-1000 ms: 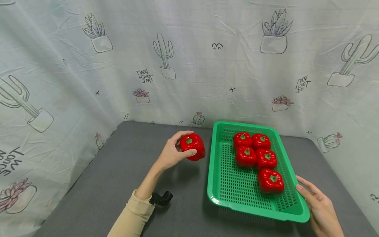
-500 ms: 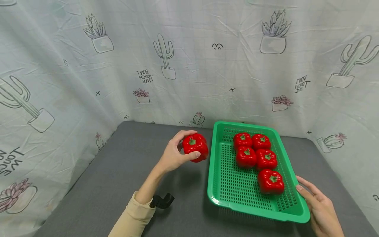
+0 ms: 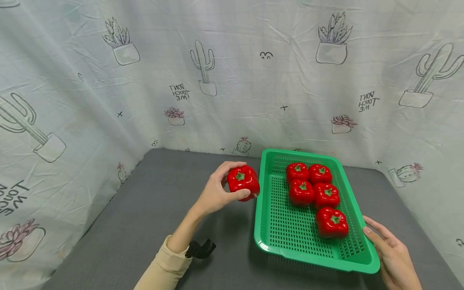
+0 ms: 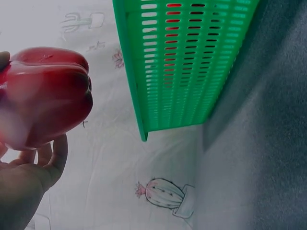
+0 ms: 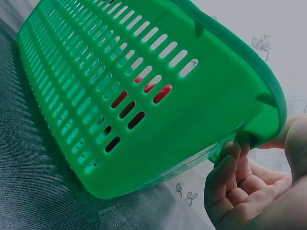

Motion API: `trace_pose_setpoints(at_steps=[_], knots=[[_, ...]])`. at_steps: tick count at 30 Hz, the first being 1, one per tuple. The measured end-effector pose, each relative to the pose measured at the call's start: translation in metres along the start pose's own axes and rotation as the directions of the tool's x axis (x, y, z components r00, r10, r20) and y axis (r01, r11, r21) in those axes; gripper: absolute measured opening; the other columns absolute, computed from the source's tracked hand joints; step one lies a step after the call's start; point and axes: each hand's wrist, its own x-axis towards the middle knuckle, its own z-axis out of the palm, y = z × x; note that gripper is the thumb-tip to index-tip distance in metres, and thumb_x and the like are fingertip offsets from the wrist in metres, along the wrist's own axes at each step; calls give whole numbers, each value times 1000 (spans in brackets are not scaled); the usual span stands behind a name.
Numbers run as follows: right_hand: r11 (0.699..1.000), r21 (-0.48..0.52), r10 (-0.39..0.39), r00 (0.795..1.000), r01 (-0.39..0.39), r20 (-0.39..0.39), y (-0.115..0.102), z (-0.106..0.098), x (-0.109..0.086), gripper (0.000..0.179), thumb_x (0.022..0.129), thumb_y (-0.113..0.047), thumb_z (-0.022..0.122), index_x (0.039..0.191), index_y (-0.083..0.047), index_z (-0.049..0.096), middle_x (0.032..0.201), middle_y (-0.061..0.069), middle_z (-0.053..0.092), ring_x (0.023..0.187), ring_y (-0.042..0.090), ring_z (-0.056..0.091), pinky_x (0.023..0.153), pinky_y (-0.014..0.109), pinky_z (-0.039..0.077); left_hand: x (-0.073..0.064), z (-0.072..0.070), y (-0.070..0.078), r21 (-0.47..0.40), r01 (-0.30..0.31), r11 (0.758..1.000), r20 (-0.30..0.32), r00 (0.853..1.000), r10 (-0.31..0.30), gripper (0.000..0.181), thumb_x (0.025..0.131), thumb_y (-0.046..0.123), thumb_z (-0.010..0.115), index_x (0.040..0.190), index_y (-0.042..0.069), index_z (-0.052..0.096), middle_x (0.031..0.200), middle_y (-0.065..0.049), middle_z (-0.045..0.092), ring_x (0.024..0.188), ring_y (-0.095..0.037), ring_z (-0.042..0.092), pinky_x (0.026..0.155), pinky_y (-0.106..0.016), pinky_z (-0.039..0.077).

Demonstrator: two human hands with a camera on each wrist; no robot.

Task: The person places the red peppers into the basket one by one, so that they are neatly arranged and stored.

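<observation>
My left hand (image 3: 215, 192) grips a red bell pepper (image 3: 243, 182) with a green stem, fingers on its far side and thumb on its near side. The pepper is raised above the table, just left of a green perforated plastic basket (image 3: 286, 237). In the left wrist view the pepper (image 4: 50, 98) hangs apart from the basket's outer wall (image 4: 136, 91). At the basket's near right edge my right hand (image 3: 393, 253) holds the rim. The right wrist view shows its fingers (image 5: 225, 177) curled beneath that rim. Several red bell peppers (image 3: 331, 222) lie inside, mostly toward the back and right.
A grey cloth-covered table (image 3: 145, 225) stretches out to the left of the basket. Behind it hangs a white curtain (image 3: 235, 80) printed with cactus drawings. A black strap piece (image 3: 201, 249) juts from the left wrist beside the beige sleeve (image 3: 164, 262).
My left hand has carried the pepper slightly right and nearer, up to the basket's left rim. The right hand and the peppers in the basket stay in place.
</observation>
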Motion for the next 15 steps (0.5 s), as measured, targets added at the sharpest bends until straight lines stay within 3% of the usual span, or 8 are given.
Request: trace_pose_setpoints(at_steps=[3, 6, 12, 15], knots=[[1000, 0, -8, 1000, 8, 6, 0, 0, 0, 27, 103, -16, 55, 123, -32, 64, 93, 7, 73, 75, 21, 70, 61, 38, 57, 0, 2, -12, 2, -9, 1000, 3, 1000, 9, 59, 80, 8, 77, 135, 14, 55, 129, -2, 53, 114, -26, 53, 82, -40, 56], [1000, 2, -14, 1000, 14, 8, 0, 1, 0, 27, 103, -16, 55, 123, -31, 65, 94, 7, 73, 76, 21, 70, 62, 38, 57, 0, 4, -15, -2, -26, 1000, 4, 1000, 26, 57, 81, 12, 78, 134, 19, 56, 128, 0, 53, 114, -25, 54, 82, -41, 56], [1000, 18, -8, 1000, 8, 8, -1, 1, 0, 27, 103, -15, 55, 121, -31, 66, 96, 7, 73, 78, 21, 70, 63, 38, 58, -1, 9, -10, -6, -33, 999, 14, 999, 33, 56, 81, 18, 79, 132, 22, 57, 128, 2, 54, 113, -22, 55, 82, -41, 56], [1000, 24, -5, 1000, 5, 20, -1, 1, 0, 27, 103, -15, 54, 121, -30, 66, 97, 8, 73, 79, 22, 71, 64, 38, 58, -1, 13, -2, -13, -41, 999, 22, 999, 41, 56, 81, 16, 78, 132, 18, 57, 127, 1, 54, 112, -23, 55, 82, -40, 56]])
